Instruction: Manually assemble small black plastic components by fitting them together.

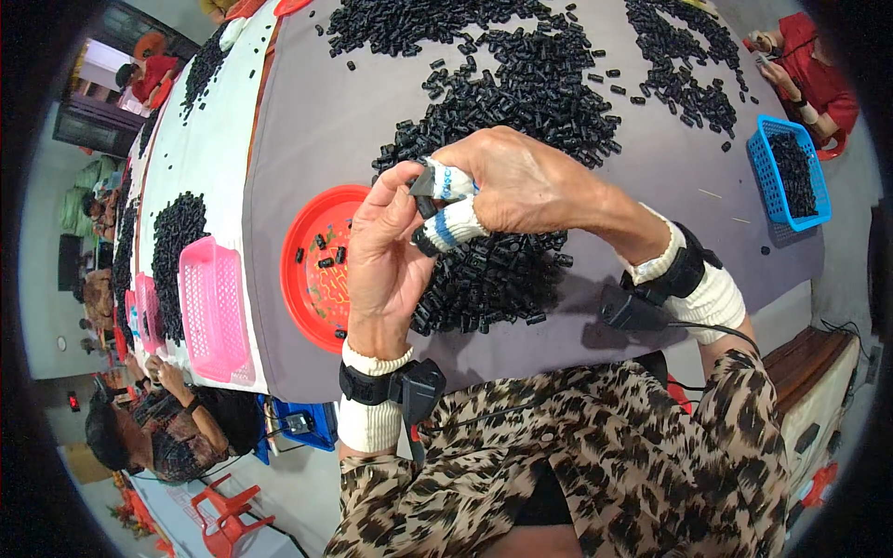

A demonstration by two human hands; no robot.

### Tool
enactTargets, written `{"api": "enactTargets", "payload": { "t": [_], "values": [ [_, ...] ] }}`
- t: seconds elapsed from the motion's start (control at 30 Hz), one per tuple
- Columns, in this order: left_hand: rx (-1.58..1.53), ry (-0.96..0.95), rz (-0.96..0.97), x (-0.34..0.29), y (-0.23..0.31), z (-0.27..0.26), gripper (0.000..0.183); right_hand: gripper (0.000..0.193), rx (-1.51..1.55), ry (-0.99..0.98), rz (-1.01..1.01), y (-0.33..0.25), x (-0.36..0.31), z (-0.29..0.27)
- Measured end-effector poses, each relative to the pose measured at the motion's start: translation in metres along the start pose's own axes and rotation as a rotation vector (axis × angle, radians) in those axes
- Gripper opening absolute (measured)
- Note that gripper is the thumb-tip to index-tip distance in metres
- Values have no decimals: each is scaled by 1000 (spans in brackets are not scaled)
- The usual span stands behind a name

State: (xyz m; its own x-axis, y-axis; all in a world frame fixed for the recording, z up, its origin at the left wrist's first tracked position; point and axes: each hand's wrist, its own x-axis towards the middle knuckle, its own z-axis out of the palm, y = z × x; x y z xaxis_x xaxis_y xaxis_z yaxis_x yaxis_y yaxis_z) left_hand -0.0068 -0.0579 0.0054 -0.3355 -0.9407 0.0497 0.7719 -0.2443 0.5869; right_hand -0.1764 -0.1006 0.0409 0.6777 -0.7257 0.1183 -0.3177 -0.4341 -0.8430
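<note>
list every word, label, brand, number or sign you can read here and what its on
Nothing reads clearly enough to quote.
White finger sleeve on the right hand: blue marks, too small.
Red tray: yellow markings, partly covered, unclear.
Small red-lit panel, far left: too blurred.

Left hand point(386, 256) upright, palm partly showing — right hand point(521, 181) arched toward it, fingers point(454, 226) curled.

Nothing clearly readable; blue letter-like marks point(446, 179) on white tubular fabric finger sleeve point(459, 190) (right hand point(526, 177), upper one); too small.
</note>
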Motion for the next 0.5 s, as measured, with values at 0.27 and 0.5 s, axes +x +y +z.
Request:
{"api": "enactTargets", "payload": {
  "t": [0.27, 0.5],
  "values": [
    [-12, 19, 17, 2, 0, 6, 22, 28, 78, 85, -53, -1, -7, 4],
    [68, 44, 78, 0, 5, 11, 20, 34, 176, 132, -24, -2, -8, 6]
  ]
}}
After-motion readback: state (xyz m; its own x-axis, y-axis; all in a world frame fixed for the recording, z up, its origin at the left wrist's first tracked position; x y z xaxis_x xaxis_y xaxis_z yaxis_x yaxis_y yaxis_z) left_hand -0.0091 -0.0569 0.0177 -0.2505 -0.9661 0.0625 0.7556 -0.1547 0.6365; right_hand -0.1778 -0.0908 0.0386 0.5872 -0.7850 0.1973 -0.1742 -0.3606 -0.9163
